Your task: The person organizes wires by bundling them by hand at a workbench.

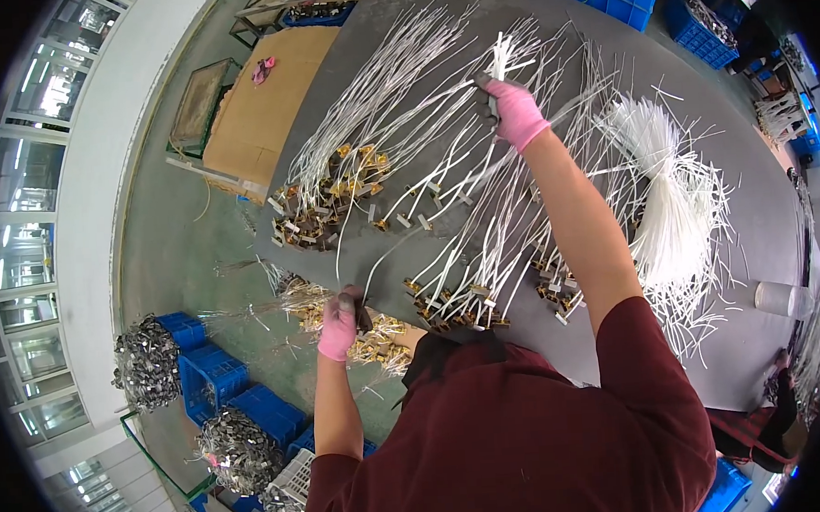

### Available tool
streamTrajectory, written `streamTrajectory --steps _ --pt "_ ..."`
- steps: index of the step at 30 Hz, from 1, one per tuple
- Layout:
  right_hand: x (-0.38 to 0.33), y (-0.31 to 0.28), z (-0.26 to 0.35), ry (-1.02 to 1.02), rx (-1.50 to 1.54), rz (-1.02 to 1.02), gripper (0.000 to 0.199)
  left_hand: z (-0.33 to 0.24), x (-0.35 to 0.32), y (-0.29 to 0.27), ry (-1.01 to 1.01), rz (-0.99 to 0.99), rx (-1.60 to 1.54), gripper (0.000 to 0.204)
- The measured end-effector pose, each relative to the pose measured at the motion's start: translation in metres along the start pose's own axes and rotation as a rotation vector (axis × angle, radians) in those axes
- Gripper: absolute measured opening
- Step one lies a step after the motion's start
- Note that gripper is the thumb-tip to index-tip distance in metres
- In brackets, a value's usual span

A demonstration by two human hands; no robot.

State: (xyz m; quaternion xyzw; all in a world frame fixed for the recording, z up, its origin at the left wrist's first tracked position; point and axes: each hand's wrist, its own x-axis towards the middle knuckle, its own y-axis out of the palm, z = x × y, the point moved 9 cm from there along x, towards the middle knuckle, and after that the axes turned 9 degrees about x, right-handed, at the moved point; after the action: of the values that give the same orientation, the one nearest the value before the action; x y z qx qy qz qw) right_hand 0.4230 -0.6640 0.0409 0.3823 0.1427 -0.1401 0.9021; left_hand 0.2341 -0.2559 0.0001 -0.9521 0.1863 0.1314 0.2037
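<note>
My right hand (pixel 514 111), in a pink glove with dark grey fingers, is closed round a bunch of white wires (pixel 503 54) above the far middle of the table. From that bunch, wires run down toward brass-coloured end pieces with small white blocks (pixel 424 222). Low at the table's near left edge, my left hand (pixel 341 323) wears a matching glove and has its fingers closed. A white wire (pixel 338 250) curves down into those fingers; its held end is hidden. Piles of similar wires with brass-coloured ends (pixel 319 210) lie left and in front of me.
A thick tied bundle of white wires (pixel 662 196) lies on the grey table (pixel 748 155) at the right, beside a clear plastic cup (pixel 783 299). Blue crates (pixel 208 378) with metal parts stand on the floor at left. Another person (pixel 762 432) is at lower right.
</note>
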Motion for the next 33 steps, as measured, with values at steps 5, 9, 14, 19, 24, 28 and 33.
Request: streamTrajectory --steps 5,9,14,19,24,28,33 --pt "0.023 -0.021 -0.008 0.064 -0.335 -0.266 0.027 0.026 0.013 -0.004 -0.095 -0.101 0.293 0.072" --pt "0.044 -0.018 -0.032 0.004 -0.556 -0.294 0.028 0.085 0.026 0.001 -0.430 0.100 0.313 0.066" --pt "0.074 -0.044 -0.050 -0.142 -0.746 -0.338 0.029 0.102 0.054 0.027 -0.549 0.349 0.147 0.065" --pt "0.070 0.001 -0.097 -0.155 -0.965 -0.205 0.029 0.170 0.062 -0.002 -0.507 0.195 0.154 0.060" --pt "0.046 0.011 -0.124 -0.092 -0.933 -0.084 0.028 0.108 0.062 0.003 -0.166 0.199 0.513 0.058" --pt "0.029 0.006 -0.106 0.058 -0.534 -0.128 0.033 0.061 0.053 0.014 -0.313 0.220 0.290 0.054" --pt "-0.010 0.038 -0.147 0.205 -0.342 -0.026 0.031 0.050 0.054 0.003 -0.230 -0.037 0.237 0.057"
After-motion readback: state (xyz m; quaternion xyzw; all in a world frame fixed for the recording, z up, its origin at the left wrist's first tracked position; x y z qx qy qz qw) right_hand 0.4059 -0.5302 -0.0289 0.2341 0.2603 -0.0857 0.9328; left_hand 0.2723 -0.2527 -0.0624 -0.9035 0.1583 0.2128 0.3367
